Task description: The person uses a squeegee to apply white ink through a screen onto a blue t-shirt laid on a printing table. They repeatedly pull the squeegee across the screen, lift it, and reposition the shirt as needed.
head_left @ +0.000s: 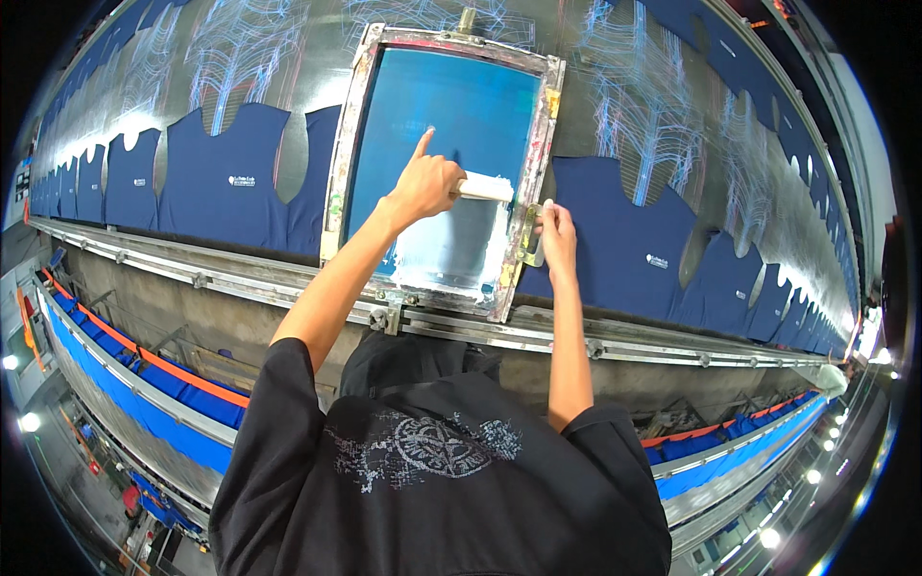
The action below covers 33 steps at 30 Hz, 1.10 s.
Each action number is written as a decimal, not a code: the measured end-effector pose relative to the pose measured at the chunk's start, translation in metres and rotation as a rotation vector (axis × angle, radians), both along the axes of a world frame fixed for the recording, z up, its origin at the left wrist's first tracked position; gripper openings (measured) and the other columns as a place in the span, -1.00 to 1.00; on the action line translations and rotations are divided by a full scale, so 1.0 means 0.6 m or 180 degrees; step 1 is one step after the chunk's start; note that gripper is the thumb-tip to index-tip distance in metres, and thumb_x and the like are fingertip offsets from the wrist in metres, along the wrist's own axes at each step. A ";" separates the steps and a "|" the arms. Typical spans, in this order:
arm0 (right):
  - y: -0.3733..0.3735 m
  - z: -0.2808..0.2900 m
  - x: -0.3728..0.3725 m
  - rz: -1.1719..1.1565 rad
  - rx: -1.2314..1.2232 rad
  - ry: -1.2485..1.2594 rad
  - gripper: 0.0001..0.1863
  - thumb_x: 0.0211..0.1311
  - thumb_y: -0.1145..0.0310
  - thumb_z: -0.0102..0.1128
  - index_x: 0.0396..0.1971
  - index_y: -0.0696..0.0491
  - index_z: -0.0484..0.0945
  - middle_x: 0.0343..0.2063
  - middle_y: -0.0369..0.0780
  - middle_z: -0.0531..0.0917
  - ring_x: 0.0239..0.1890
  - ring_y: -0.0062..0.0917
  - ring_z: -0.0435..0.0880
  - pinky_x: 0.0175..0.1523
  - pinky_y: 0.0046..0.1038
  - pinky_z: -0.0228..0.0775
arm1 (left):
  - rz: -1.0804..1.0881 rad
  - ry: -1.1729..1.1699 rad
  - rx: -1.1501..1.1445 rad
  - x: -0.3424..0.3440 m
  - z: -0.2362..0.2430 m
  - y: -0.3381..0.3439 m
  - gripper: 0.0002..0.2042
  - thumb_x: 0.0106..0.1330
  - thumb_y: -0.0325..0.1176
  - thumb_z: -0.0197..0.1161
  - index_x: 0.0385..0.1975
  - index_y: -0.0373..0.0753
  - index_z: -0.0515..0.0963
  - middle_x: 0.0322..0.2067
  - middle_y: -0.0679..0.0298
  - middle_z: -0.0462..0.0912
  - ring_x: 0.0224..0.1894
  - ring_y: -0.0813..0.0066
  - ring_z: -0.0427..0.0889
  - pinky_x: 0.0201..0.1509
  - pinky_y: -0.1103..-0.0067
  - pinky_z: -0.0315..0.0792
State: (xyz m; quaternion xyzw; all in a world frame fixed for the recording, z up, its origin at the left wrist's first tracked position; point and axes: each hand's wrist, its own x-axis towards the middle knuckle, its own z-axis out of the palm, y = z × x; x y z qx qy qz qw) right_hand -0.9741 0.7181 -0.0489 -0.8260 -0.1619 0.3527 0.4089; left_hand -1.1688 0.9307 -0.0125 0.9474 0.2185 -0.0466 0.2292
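Head view: the left hand [427, 187] is clenched on a pale squeegee [485, 186], index finger pointing forward, the tool running rightward from the grip. The right hand [557, 235], right of it, touches a metal fitting [529, 245] at the frame's side; whether its fingers close there I cannot tell. Beneath the left grip, the screen frame [550, 115] contains white ink [432, 278], pooled and streaked on the body side. Blue mesh [451, 96] gives open run ahead, up to the far frame edge. Bodyward lies a metal rail [653, 348]; farther out both ways, navy fabric panels [226, 192].
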 end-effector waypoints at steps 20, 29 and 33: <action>0.357 -0.071 -0.491 -0.0859 0.1243 -0.0721 -0.68 0.48 0.26 0.19 -0.42 0.18 0.45 -0.58 -0.32 0.41 -0.50 -0.64 0.33 -0.39 -0.40 0.18 | 0.0547 -0.0229 0.0255 -0.612 0.002 0.083 -0.46 -0.04 -0.53 0.38 0.06 -0.10 0.62 0.07 0.38 0.73 0.13 0.40 0.69 0.65 -0.04 -0.15; 0.513 -0.057 -0.697 -0.0714 0.0694 -0.1374 -0.67 0.48 0.22 0.15 -0.37 0.21 0.48 -0.55 -0.15 0.55 -0.46 -0.39 0.47 -0.28 -0.25 0.31 | 0.0530 -0.0284 0.0034 -0.805 0.000 0.232 -0.45 -0.10 -0.57 0.33 0.03 -0.14 0.59 -0.01 0.30 0.75 0.12 0.30 0.71 0.63 -0.02 -0.10; 0.513 -0.059 -0.683 -0.0198 0.0093 -0.1423 -0.70 0.51 0.20 0.06 -0.27 0.17 0.48 -0.56 -0.06 0.59 -0.46 -0.15 0.59 -0.28 -0.16 0.35 | 0.0285 -0.0138 -0.0054 -0.793 -0.012 0.267 -0.50 -0.07 -0.49 0.35 0.00 -0.12 0.65 -0.15 0.28 0.77 -0.01 0.27 0.74 0.62 0.03 -0.02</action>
